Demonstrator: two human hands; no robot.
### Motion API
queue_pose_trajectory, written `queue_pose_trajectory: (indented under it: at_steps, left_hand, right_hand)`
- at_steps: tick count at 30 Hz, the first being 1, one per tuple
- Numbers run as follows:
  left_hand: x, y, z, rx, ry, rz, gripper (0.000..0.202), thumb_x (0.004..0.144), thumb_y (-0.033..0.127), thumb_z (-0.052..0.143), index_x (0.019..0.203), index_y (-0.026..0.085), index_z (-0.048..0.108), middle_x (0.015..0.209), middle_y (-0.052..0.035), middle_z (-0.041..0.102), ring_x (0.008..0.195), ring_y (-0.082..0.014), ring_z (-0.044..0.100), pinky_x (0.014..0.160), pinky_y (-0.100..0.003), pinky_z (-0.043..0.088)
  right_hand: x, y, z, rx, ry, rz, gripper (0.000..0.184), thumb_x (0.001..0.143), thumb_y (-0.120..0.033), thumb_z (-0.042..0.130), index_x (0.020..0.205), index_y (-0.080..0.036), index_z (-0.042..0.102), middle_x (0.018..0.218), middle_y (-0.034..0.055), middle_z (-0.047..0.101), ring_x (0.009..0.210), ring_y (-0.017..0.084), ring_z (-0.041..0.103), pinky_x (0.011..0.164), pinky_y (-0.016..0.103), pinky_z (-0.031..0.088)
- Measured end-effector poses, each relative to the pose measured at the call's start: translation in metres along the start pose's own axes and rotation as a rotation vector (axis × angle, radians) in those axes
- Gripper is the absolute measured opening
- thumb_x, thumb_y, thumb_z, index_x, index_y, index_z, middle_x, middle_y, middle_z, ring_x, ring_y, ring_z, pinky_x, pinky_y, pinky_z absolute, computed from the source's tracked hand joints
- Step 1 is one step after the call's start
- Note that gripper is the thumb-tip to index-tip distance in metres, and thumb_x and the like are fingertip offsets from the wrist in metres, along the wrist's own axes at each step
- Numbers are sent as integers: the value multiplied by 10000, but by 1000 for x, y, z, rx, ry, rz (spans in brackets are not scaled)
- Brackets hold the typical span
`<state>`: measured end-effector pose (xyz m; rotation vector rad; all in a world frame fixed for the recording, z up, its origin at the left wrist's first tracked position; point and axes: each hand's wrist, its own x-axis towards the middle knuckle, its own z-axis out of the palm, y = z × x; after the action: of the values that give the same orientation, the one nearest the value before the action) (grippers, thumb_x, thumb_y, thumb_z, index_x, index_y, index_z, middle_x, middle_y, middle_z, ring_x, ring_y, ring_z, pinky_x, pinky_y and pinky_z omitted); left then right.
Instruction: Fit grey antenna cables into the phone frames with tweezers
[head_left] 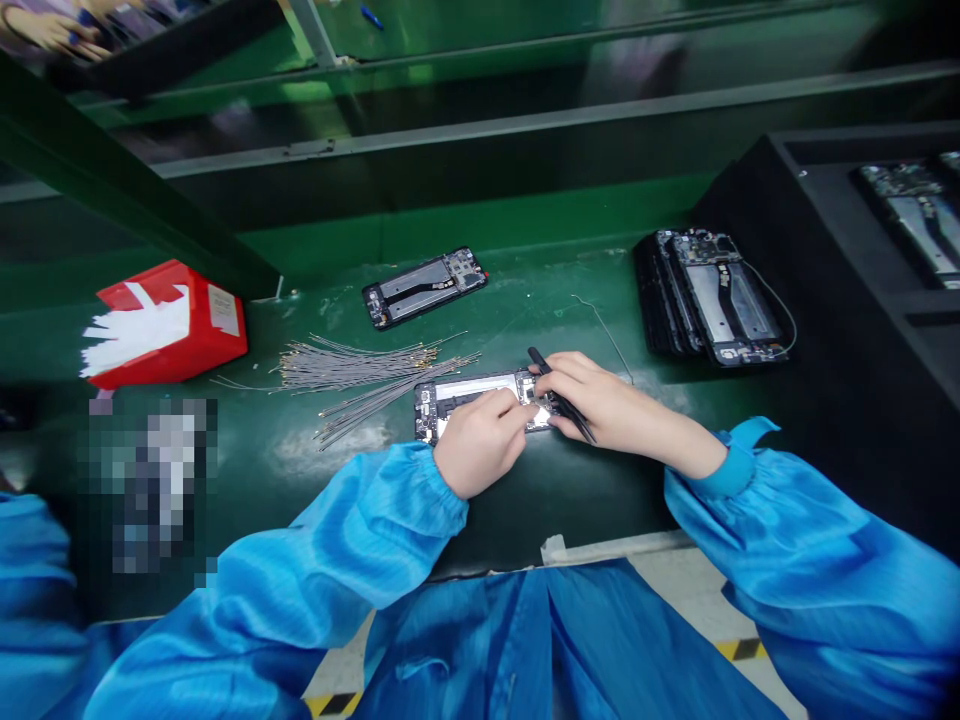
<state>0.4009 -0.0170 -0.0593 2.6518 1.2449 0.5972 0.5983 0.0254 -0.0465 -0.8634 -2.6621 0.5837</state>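
Observation:
A phone chassis (426, 412) with its inside exposed lies flat on the green bench before me. My left hand (484, 440) reaches over it, fingers curled and closed, the tips at the circuit board end; what they pinch is hidden. My right hand (600, 400) meets it there from the right, closed on black tweezers (574, 408) held slantwise across the palm. A small bright white patch (541, 416) shows between the fingertips of both hands. Thin grey cables (352, 367) with gold ends lie in a loose bundle to the left of the chassis.
Behind lies another open phone chassis (427, 287). Several more stand stacked (727, 295) at the right, beside a black rack (810, 220). A single cable (611, 335) lies behind my right hand. A red box (172, 340) with white strips stands left. Another person's hand (64, 35) shows top left.

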Motion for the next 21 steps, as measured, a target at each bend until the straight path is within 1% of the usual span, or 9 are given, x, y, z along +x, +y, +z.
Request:
queue_pose_trajectory:
  at_steps: [4, 8, 13, 18, 21]
  left_hand:
    - [-6, 5, -1, -8, -5, 81, 247, 821, 133, 395, 938, 178, 608, 722, -23, 515, 681, -144, 476, 601, -266, 400]
    - [-10, 6, 1, -9, -27, 94, 257, 817, 131, 398, 973, 179, 597, 733, -23, 516, 688, -144, 464, 589, -270, 379]
    - [-12, 5, 2, -15, -51, 93, 264, 816, 126, 394, 992, 175, 585, 744, -25, 512, 697, -142, 459, 599, -269, 377]
    - [-7, 8, -1, 75, -64, 139, 248, 808, 130, 409, 985, 173, 577, 736, -28, 493, 700, -162, 452, 573, -278, 363]
    - [-5, 4, -3, 106, -83, 174, 228, 825, 149, 402, 963, 180, 580, 733, -29, 489, 701, -168, 447, 590, -283, 373]
  right_hand:
    - [0, -1, -1, 47, 5, 4, 303, 735, -106, 533, 1018, -174, 448, 1107, 112, 465, 1107, 252, 373, 909, 409, 394]
    - [0, 2, -2, 85, 2, 4, 328, 736, -102, 538, 1032, -190, 428, 1105, 103, 462, 1083, 249, 381, 893, 410, 393]
    - [5, 4, -4, 74, -54, 35, 365, 705, -95, 556, 1030, -182, 414, 1083, 89, 442, 1045, 233, 376, 875, 367, 388]
    - [18, 0, -5, -7, -143, 109, 367, 652, -107, 539, 993, -169, 419, 999, 91, 415, 905, 233, 382, 765, 370, 401]
    - [19, -1, -5, -11, -162, 123, 360, 638, -97, 527, 972, -170, 415, 984, 91, 401, 882, 229, 376, 747, 364, 395]
